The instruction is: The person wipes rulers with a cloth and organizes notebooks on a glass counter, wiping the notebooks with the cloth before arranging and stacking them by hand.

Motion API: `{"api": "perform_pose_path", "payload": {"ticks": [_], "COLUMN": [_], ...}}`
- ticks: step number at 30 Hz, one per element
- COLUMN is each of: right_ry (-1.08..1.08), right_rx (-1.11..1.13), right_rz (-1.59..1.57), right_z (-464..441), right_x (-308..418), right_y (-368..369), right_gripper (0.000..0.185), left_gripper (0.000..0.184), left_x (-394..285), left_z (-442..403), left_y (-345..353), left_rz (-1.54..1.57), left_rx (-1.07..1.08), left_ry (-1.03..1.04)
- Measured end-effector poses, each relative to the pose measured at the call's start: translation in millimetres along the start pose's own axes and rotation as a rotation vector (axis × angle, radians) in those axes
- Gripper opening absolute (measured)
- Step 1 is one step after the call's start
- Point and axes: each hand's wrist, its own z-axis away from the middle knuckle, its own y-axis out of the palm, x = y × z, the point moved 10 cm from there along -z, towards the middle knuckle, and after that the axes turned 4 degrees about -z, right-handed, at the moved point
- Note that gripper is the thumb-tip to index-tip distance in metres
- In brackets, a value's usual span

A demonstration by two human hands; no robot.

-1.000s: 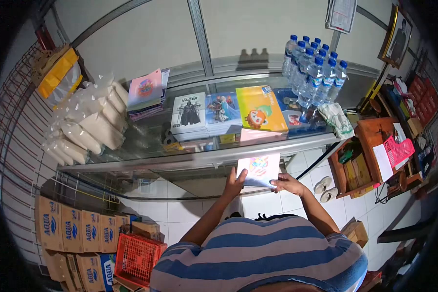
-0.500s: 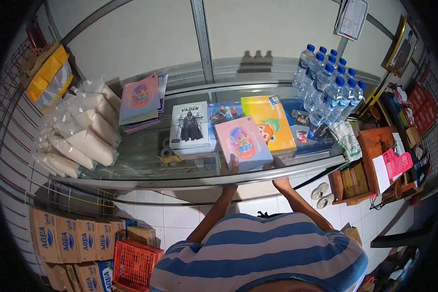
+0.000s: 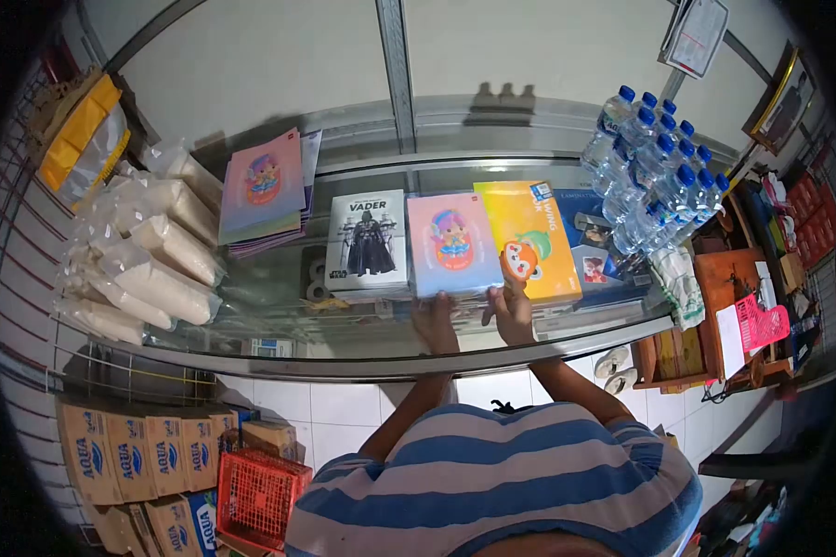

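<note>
A pink-and-blue notebook (image 3: 455,246) with a cartoon girl on its cover lies on top of a stack on the glass counter. It sits between white Vader notebooks (image 3: 369,241) and a yellow drawing book (image 3: 534,241) with a fox. My left hand (image 3: 437,327) grips the front edge of the pink stack, thumb near the cover. At the front right corner, my right hand (image 3: 513,316) has its fingers curled around the stack's edge, close to the yellow book. Part of the fingers of both hands is hidden.
Bagged white goods (image 3: 153,269) and more pink notebooks (image 3: 262,186) occupy the counter's left. Water bottles (image 3: 664,176) stand at the right beside a dark blue book (image 3: 594,241). Below are cardboard boxes (image 3: 130,455) and a red crate (image 3: 262,501).
The pink notebook has come down level and straight into the row, covering the blue book there. Both hands have moved to its front edge. The view has shifted slightly.
</note>
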Motion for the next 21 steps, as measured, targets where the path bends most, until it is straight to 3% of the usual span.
{"api": "perform_pose_path", "payload": {"ticks": [3, 13, 18, 21], "right_ry": [0.097, 0.219, 0.042, 0.096], "right_rx": [-0.093, -0.094, -0.061, -0.041], "right_rz": [-0.034, 0.269, 0.389, 0.39], "right_z": [-9, -12, -16, -17], "right_x": [-10, 8, -1, 6], "right_y": [1, 15, 8, 11], "right_gripper": [0.047, 0.043, 0.043, 0.042], "left_gripper": [0.038, 0.022, 0.024, 0.025], "left_x": [5, 3, -5, 8], "left_z": [-10, -16, -14, -19], "left_y": [2, 11, 16, 13], "left_rz": [0.237, 0.296, 0.258, 0.249], "left_rx": [-0.049, -0.077, -0.078, -0.1], "left_ry": [0.032, 0.014, 0.01, -0.007]}}
